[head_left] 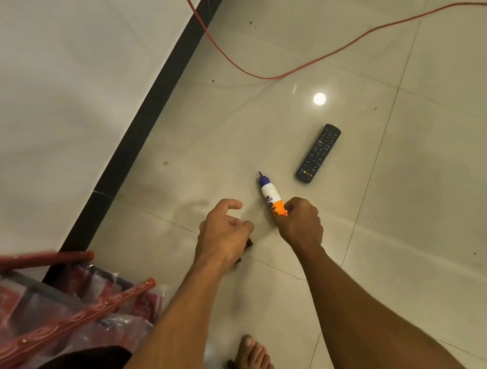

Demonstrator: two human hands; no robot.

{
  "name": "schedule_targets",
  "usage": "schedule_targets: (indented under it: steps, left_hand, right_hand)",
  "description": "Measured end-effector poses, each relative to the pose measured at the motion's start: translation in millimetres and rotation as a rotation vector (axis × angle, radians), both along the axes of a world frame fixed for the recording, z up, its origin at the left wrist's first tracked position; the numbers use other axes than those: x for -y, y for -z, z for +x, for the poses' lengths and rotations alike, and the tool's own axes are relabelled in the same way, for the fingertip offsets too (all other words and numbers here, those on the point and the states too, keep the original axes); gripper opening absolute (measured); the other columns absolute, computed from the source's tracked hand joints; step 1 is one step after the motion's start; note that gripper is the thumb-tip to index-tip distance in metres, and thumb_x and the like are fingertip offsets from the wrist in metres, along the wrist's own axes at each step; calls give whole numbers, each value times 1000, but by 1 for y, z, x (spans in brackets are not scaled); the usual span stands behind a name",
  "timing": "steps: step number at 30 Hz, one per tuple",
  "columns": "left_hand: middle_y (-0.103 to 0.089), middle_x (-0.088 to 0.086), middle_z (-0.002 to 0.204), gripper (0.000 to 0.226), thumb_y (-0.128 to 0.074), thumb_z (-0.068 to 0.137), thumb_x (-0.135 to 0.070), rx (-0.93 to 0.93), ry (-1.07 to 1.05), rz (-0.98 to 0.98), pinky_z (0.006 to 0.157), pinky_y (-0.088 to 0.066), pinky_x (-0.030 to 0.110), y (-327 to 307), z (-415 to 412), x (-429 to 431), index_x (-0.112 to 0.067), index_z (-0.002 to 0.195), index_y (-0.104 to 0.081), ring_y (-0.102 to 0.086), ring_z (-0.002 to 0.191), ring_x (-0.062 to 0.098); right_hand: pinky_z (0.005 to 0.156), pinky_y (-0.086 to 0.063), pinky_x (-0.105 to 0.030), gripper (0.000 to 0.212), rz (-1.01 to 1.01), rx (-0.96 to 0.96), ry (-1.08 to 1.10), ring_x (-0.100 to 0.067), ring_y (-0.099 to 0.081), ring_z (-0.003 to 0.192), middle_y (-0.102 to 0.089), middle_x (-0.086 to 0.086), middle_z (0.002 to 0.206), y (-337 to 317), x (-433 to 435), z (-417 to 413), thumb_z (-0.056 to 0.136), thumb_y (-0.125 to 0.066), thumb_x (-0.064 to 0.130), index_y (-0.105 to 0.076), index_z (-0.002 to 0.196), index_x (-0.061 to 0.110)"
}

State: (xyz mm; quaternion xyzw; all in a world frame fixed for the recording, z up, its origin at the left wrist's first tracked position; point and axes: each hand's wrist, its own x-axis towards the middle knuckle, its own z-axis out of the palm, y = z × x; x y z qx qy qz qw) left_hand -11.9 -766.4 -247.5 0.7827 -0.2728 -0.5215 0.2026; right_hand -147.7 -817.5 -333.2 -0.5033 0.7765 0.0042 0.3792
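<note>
My right hand grips the lower end of a white and orange glue bottle with a blue nozzle, which points away from me just above the glossy tiled floor. My left hand hovers close to the left of the bottle, its fingers loosely curled. A small dark object shows under that hand's palm, mostly hidden; whether the hand holds it is unclear. A black remote control lies on the floor, to the right of and beyond the bottle.
A red cable loops across the floor at the back. A black skirting strip runs along the white wall on the left. A red rack with plastic-wrapped items stands at lower left. My bare foot rests on the tiles.
</note>
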Motion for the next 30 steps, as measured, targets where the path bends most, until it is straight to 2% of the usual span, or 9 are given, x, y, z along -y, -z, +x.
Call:
schedule_targets:
  steps: [6,10,16,22,24,26,30]
  left_hand:
    - [-63,-1,96,35,-63,83,-16,-21,-43,-12,66,-58,37,10,3,3,-32,113,-56,-67,82,22]
    - [-64,-1,94,33,-63,82,-16,-51,-49,-27,70,-59,38,10,1,5,-31,112,-57,-68,74,21]
    - [-65,-3,82,28,-63,83,-17,-38,-17,2,77,-58,40,14,6,-1,-30,107,-60,-67,79,19]
    - [-64,2,87,25,-60,86,-13,-40,-5,-2,64,-56,35,8,9,-1,-28,107,-60,-67,80,25]
    - [-65,3,89,25,-60,86,-12,-31,-34,-4,62,-56,32,8,13,1,-26,107,-61,-68,79,24]
    - [-66,2,88,25,-62,85,-13,-13,-56,-12,65,-56,32,8,16,2,-25,107,-62,-67,77,21]
    - [-67,2,92,26,-71,85,-23,20,-113,-49,71,-57,37,10,20,2,-22,109,-62,-66,84,21]
  right_hand:
    - [80,-45,-35,35,-6,-82,-169,-29,-57,106,-57,-10,120,34,22,-2,88,-63,20,-55,121,11]
    - [77,-46,-34,36,48,-110,-222,-28,-59,103,-59,-11,116,57,29,2,86,-65,21,-54,119,10]
    - [76,-44,-34,35,52,-53,-156,-33,-57,104,-57,-15,117,82,23,2,89,-63,17,-54,120,6]
    - [80,-49,-37,33,15,45,-80,-32,-60,97,-62,-16,111,94,20,-1,86,-65,18,-61,117,5]
    - [75,-53,-34,31,15,147,3,-28,-63,86,-65,-12,97,89,20,-1,81,-70,14,-67,111,5]
    - [72,-54,-31,29,46,349,117,-23,-65,79,-67,-6,89,74,22,-2,75,-76,8,-70,104,7]
    - [62,-53,-19,36,170,756,168,-12,-69,74,-73,-3,90,33,25,-5,71,-82,2,-71,104,7]
